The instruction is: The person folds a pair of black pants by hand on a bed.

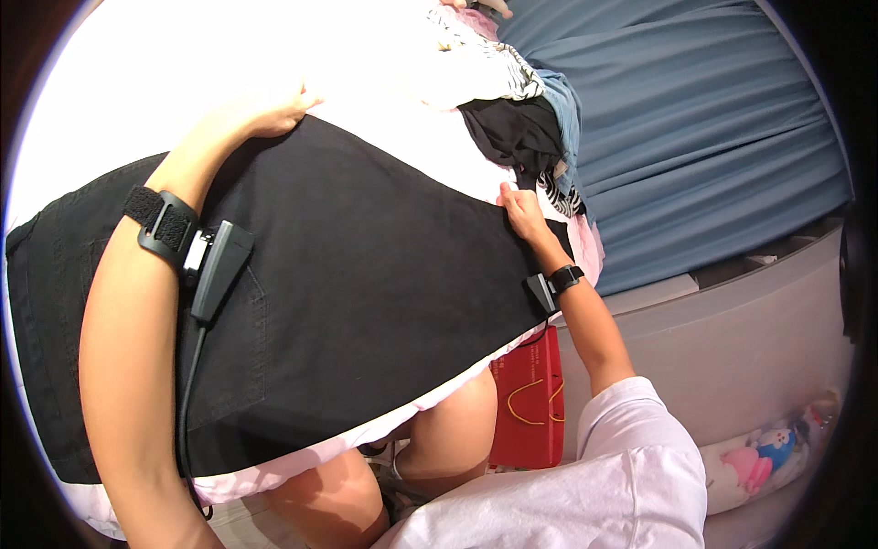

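A black cloth garment with stitched seams and pocket outlines lies spread over a pale pink and white cover, its far edge running between my hands. My left hand is at the upper edge of the garment, and strong glare hides most of its fingers. My right hand grips the garment's edge near its right end, thumb on top. Past my right hand is a pile of clothes with a black crumpled cloth, a zebra-striped cloth and light blue fabric.
A blue curtain-like cloth hangs or lies in folds at the upper right, beside a grey panel. A red paper bag with yellow cord handles stands below the cover's edge. Part of another hand shows at the top.
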The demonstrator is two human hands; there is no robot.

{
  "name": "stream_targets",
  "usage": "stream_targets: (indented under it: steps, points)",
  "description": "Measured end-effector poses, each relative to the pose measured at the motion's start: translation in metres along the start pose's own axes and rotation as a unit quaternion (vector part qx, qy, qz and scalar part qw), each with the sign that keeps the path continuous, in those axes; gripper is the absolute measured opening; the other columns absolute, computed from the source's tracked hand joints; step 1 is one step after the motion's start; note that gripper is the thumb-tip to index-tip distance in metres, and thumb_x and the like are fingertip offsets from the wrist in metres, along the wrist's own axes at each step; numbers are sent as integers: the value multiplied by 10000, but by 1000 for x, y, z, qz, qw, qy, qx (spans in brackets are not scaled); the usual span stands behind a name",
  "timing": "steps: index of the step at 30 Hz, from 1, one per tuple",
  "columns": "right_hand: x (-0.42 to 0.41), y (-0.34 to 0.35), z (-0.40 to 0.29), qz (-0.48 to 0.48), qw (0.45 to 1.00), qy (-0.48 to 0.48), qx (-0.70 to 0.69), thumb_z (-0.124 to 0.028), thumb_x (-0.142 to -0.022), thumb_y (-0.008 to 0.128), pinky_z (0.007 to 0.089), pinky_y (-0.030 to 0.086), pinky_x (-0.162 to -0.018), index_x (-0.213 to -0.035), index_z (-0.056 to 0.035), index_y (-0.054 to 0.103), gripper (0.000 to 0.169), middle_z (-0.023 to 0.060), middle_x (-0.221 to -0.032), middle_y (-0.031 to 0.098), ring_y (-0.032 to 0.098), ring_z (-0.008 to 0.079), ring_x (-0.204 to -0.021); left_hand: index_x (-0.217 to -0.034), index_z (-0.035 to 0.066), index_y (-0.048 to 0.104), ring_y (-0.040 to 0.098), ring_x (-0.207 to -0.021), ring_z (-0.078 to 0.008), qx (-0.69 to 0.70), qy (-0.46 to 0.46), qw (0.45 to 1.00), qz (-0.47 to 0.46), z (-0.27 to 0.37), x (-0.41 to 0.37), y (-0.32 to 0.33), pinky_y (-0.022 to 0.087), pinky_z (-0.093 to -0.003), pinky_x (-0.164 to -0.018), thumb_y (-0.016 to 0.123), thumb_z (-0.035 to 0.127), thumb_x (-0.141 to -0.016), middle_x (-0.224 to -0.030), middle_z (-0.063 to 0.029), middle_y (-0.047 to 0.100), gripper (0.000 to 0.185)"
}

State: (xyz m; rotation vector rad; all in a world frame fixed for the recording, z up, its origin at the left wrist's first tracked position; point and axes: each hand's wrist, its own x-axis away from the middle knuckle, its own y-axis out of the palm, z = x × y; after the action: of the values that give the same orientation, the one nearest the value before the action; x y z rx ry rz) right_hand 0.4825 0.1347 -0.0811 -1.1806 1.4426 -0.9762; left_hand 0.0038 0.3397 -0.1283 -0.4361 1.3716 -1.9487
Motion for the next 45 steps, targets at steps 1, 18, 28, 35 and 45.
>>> stream_targets:
  steps: [1,18,28,35,45]
  points:
    - [2,-1,5,9,999,9,30,-513,-1077,455,460,367,-538,-652,67,554,726,219,-544,443,461,299,-482,-1445,115,536,623,-1150,-385,-3,20,1000,-5,-3,-1,3,508,-458,-965,502,306,-1094,-1298,-241,588,400]
    - [15,-20,97,40,986,98,-129,-584,-1046,506,358,396,-566,-610,49,551,769,84,-531,474,450,153,-535,-1521,219,514,593,-969,-289,-15,41,998,38,-46,-3,30,512,-403,-897,425,161,-1116,-1139,-168,558,418]
    - [29,-27,146,94,987,127,28,-609,-1041,439,485,444,-644,-723,97,617,795,300,-667,563,613,409,-629,-1507,231,528,593,-954,-294,-108,85,989,61,-51,-1,33,520,-413,-900,453,236,-1120,-1160,-170,565,393]
    - [46,-49,175,91,982,151,67,-563,-1048,451,487,453,-638,-769,92,665,743,304,-661,564,631,415,-631,-1478,190,559,579,-912,-279,-23,71,996,54,-49,6,30,518,-400,-857,450,219,-1120,-1111,-161,557,374]
    - [46,-52,247,48,980,178,-77,-471,-1066,524,286,435,-749,-855,-22,652,512,6,-814,639,572,115,-807,-1314,75,626,568,-869,-227,0,-147,989,-20,-17,24,-6,500,-345,-816,571,283,-1078,-988,-118,549,320]
